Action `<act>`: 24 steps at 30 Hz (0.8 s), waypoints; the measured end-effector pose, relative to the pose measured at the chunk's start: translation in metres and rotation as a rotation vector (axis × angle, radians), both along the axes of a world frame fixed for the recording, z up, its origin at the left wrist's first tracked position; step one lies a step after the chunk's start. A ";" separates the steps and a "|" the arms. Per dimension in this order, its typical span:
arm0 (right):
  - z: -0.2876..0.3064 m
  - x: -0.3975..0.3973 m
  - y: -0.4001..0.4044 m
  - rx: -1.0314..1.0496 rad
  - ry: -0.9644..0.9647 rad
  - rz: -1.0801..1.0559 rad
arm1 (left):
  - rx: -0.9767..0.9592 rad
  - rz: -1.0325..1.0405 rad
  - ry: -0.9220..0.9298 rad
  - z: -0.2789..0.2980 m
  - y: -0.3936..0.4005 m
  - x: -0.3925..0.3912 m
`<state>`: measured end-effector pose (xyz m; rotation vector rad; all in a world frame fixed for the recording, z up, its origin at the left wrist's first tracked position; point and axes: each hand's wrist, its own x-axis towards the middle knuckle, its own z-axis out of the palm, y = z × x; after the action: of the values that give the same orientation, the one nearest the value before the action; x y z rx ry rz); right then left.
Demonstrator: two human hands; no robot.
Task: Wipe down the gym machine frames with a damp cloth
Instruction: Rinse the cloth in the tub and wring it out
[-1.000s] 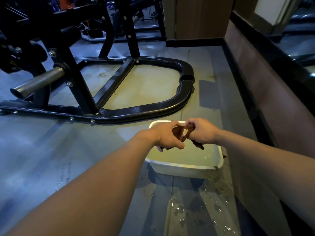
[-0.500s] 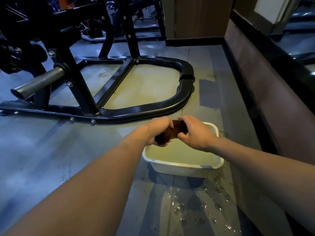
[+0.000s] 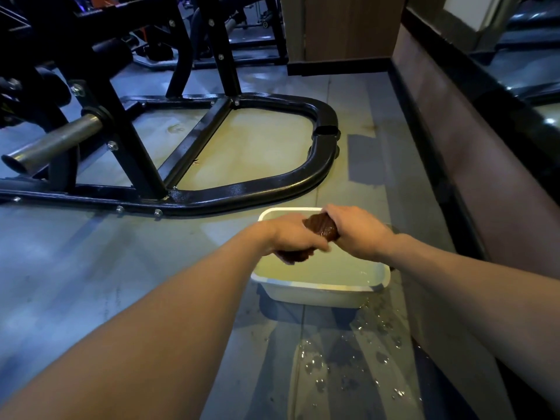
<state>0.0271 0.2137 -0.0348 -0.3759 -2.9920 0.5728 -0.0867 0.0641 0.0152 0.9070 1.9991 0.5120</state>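
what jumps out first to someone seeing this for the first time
Two bare hands, left hand and right hand, grip a twisted dark brown cloth at centre, above a white rectangular plastic basin of water. Behind it on the floor lies the glossy black tubular steel machine frame; water drops spot the floor in front of the basin.

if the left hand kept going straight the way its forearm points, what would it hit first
Probably the right hand, which grips the other end of the twisted brown cloth that the left hand holds above the white tub. Depth is hard to judge from one view.
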 end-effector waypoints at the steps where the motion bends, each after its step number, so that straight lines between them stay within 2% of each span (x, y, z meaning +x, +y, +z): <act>1: -0.001 0.001 -0.002 0.020 -0.055 -0.017 | -0.017 -0.073 0.180 -0.008 0.001 0.001; 3: -0.003 -0.001 -0.007 0.000 -0.116 -0.054 | 0.011 -0.160 0.449 -0.017 0.002 0.003; 7: 0.002 -0.012 -0.010 -0.228 -0.254 -0.082 | 0.164 -0.344 0.842 -0.019 0.000 -0.001; 9: 0.005 -0.014 -0.006 -0.304 -0.326 -0.091 | 0.200 -0.408 0.900 -0.019 -0.001 -0.004; 11: 0.002 -0.015 -0.002 -0.343 -0.356 -0.100 | 0.215 -0.403 0.875 -0.022 -0.002 -0.003; 13: -0.002 -0.015 0.000 -0.316 -0.309 -0.089 | 0.180 -0.280 0.752 -0.025 -0.001 -0.002; 15: -0.003 -0.013 0.000 -0.244 -0.199 -0.101 | 0.097 -0.094 0.523 -0.023 0.001 -0.003; 17: 0.000 -0.009 0.003 -0.138 -0.070 -0.082 | 0.054 0.132 0.167 -0.013 0.001 -0.006; 20: 0.004 0.000 0.006 0.057 0.077 0.044 | 0.080 0.409 -0.509 0.010 -0.005 -0.013; 22: 0.004 0.003 0.005 0.100 0.178 0.074 | 0.073 0.395 -0.778 0.020 -0.008 -0.014; 24: 0.005 0.002 0.003 0.065 0.278 0.085 | 0.049 0.291 -0.909 0.025 -0.006 -0.009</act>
<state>0.0294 0.2171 -0.0298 -0.1507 -2.7601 0.4873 -0.0960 0.0578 0.0403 0.2924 1.2713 0.9380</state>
